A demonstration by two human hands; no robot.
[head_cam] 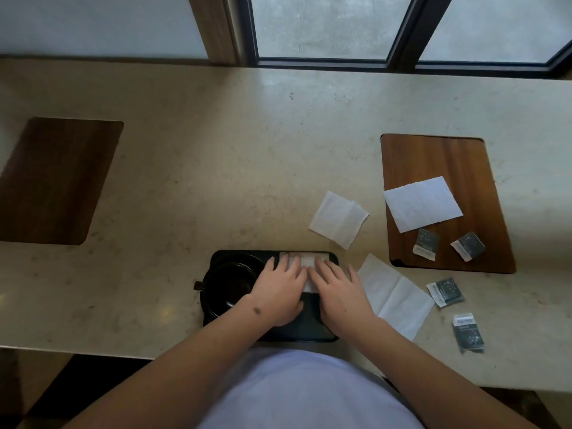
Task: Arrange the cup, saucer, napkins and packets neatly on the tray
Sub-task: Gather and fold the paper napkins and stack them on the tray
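Note:
A black tray (331, 335) lies at the counter's near edge. On its left part a black cup (226, 286) sits on a black saucer (238, 261). A white napkin (306, 261) lies on the tray's right part. My left hand (278, 289) and my right hand (340, 292) press flat on it, fingers spread. Other napkins lie off the tray: one (339, 219) on the counter, one (393, 295) beside the tray's right edge, one (422, 204) on the wooden board. Dark packets lie on the board (427, 244), (469, 246) and on the counter (445, 292), (468, 332).
A wooden board (439, 156) lies at the right on the beige stone counter (216, 165). A darker wooden board (52, 181) lies at the left. A window with dark frames (399, 41) runs along the counter's far edge.

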